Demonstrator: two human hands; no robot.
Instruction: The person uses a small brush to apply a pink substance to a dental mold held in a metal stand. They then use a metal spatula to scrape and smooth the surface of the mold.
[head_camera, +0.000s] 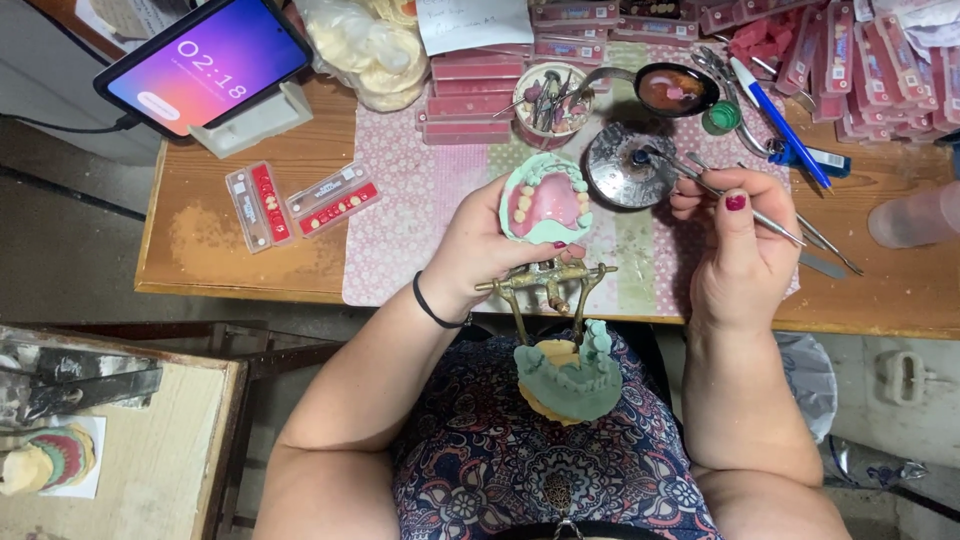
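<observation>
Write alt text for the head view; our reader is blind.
The left hand holds a hinged dental model with pink gums. The right hand dips a thin metal tool into a round metal dish on a wooden desk.

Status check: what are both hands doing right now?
Left hand grips the hinged denture model. Right hand holds a thin metal tool, tip at the round metal dish. Nothing between them.

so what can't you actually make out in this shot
Head view only:
- The metal tool's tip: too small to tell whether it touches the round metal dish.
- Left hand: palm and most fingers hidden behind the denture model.
- Tooth trays at top right: cut off by the frame edge.
- Right hand's grip: seen only from behind.
</observation>
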